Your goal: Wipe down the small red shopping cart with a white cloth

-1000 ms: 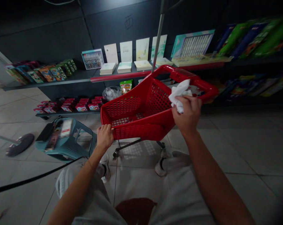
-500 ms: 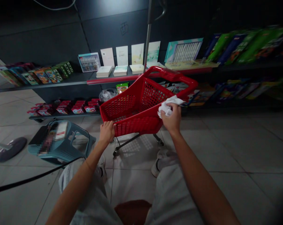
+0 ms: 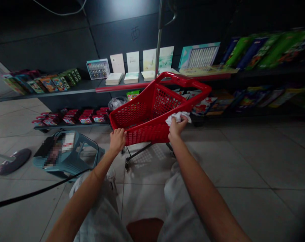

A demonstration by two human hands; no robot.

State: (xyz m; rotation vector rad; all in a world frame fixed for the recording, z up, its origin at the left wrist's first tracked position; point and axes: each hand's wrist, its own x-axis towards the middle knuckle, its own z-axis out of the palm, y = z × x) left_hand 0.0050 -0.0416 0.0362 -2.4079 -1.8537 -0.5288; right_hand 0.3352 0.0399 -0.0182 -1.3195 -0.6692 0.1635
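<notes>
A red plastic shopping cart [image 3: 147,133] stands on the tiled floor in front of me, its handle up at the right. My left hand [image 3: 117,139] grips the near rim at the cart's left end, fingers bent over the edge. Bunched in my right hand [image 3: 177,127] is a white cloth [image 3: 177,117], which lies against the near top edge of the cart below the handle. The right fingers are closed round the cloth and partly hidden by it. Inside, the basket's visible floor and walls show only red mesh.
Behind the cart runs a dark shelf [image 3: 87,86] with books, boxed pen sets and packets. Red boxes [image 3: 87,116] fill the lower shelf. A blue-grey stool [image 3: 78,161] with things on it stands at left, beside a round stand base [image 3: 16,161]. A black cable [image 3: 41,190] crosses at lower left.
My right hand has slid the white cloth left and slightly down along the cart's near edge, away from the handle. My left hand keeps its hold on the rim.
</notes>
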